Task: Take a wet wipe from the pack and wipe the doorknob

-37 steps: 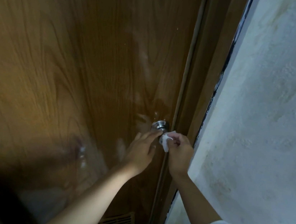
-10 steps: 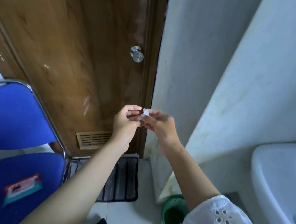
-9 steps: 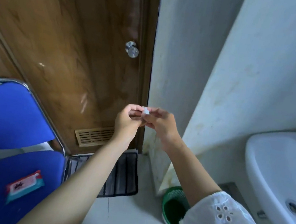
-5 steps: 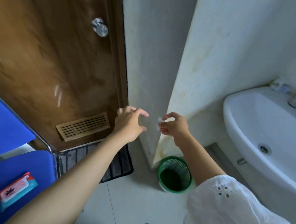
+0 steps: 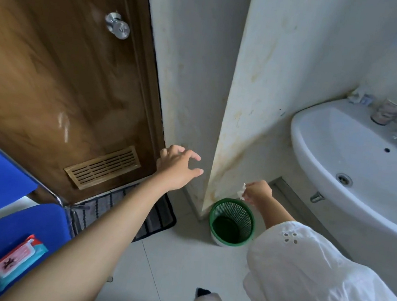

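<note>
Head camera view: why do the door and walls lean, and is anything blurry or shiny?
In the head view, the wide lens makes the door edge and wall corner lean; the door's wood grain is smeared, the cup by the sink is soft; a glare streak sits on the door above its vent, and the doorknob glints; light is soft, without hard shadows.

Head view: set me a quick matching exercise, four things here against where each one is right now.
Things:
1 crumpled wipe
2 wipe pack
3 green basket
4 cup

Places:
A on the blue chair seat
B on the sink's back ledge
C pinched in the right hand
D on the floor at the wall corner

Pairs: 1-C; 2-A; 3-D; 4-B
</note>
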Available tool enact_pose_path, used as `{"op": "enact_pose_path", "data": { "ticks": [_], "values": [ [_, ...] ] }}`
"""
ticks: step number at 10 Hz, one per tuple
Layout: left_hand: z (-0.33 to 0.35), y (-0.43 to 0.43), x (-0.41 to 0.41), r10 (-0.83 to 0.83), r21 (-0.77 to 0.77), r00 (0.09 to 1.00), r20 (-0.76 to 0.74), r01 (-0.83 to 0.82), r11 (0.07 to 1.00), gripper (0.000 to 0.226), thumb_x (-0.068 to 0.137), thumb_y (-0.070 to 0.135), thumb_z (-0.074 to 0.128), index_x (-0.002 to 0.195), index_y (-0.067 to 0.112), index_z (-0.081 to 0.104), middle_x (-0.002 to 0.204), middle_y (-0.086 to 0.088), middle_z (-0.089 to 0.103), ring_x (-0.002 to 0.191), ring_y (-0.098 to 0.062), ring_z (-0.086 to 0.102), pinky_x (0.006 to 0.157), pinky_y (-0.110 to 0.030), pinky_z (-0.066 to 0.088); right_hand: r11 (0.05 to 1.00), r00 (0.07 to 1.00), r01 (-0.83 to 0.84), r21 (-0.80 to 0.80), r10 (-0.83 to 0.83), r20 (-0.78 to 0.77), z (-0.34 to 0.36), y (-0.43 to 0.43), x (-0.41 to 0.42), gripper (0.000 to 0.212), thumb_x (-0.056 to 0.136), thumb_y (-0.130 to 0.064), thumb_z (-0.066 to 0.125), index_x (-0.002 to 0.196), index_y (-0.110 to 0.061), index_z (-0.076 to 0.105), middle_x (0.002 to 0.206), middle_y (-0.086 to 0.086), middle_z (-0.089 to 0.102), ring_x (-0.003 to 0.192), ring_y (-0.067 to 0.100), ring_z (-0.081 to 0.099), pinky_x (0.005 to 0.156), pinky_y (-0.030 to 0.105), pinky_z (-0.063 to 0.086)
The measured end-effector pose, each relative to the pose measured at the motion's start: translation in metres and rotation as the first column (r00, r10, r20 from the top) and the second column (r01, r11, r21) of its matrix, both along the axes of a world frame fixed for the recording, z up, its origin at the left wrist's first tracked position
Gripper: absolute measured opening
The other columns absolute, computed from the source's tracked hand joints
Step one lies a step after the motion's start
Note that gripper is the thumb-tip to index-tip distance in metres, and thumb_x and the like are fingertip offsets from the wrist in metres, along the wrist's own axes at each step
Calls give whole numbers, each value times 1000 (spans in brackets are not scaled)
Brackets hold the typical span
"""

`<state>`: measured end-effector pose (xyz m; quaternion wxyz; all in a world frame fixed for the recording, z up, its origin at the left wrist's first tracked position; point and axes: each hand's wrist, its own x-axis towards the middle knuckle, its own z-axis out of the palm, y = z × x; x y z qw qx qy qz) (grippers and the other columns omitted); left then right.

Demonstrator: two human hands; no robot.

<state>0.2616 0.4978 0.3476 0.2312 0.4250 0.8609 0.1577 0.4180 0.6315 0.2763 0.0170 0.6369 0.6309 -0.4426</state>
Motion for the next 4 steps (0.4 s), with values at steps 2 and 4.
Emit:
{"op": "enact_pose_path", "data": {
  "ticks": [2, 4],
  "values": [
    [0, -2, -11, -12, -17, 999, 38, 13, 1000, 36, 89, 40, 53, 124, 32, 49, 143, -2, 29, 132, -25, 21, 105, -38, 31, 903, 880, -428, 25, 410, 240, -6, 11, 0, 49, 89, -3, 53, 137, -8, 43, 144, 10, 45, 132, 26, 43, 100, 29, 43],
    [-3, -10, -20, -4, -26, 999, 50, 5, 1000, 40, 90, 38, 51, 129, 30, 46, 150, -1, 22, 141, -25, 8, 112, -40, 19, 980, 995, 24, -198, -41, -85, -15, 2, -12, 45, 87, -8, 57, 131, 2, 47, 138, 21, 48, 127, 36, 47, 102, 48, 42]
  ]
}}
